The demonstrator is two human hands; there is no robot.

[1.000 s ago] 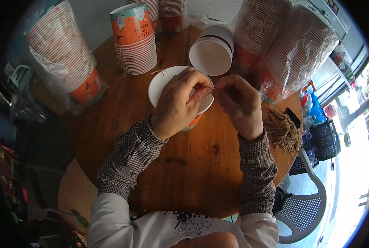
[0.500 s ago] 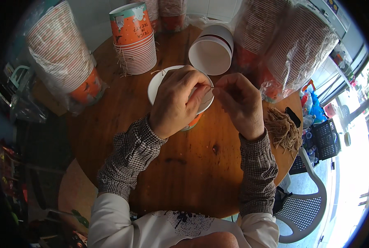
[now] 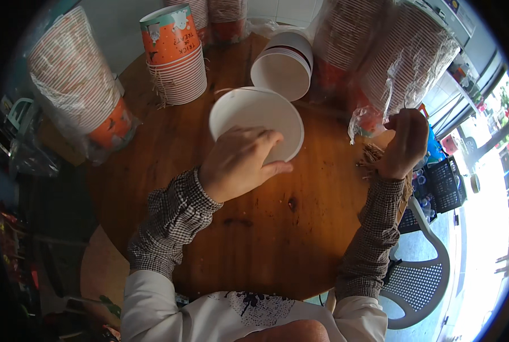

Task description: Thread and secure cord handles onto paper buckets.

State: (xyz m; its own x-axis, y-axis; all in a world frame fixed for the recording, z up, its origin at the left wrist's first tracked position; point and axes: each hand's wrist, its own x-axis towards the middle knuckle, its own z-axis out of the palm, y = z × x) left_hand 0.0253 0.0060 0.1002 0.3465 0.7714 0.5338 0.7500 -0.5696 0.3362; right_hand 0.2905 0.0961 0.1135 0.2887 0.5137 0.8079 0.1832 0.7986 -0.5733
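A white-lined paper bucket (image 3: 248, 105) stands in front of me on the round wooden table, its mouth facing me. A thin strand of brown twine (image 3: 229, 90) crosses its far left rim. My left hand (image 3: 240, 157) is at the bucket's near side, thumb and fingers apart, holding nothing; whether it touches the bucket I cannot tell. Raised at the right, my right hand (image 3: 404, 142) has its fingers curled together; what they may pinch is too small to make out. Below it lies a bundle of brown twine (image 3: 371, 159), partly hidden by the hand and sleeve.
Behind the bucket, another white bucket stack (image 3: 283, 71) lies on its side. An orange printed bucket stack (image 3: 177, 71) stands upside down at the back left. Plastic-wrapped stacks stand at the far left (image 3: 75, 74) and right (image 3: 405, 62). A grey chair (image 3: 416, 285) sits at the table's right.
My hands have parted. The right hand has moved right and over the twine bundle; the left has opened and dropped slightly, uncovering the bucket's mouth. The view has shifted slightly.
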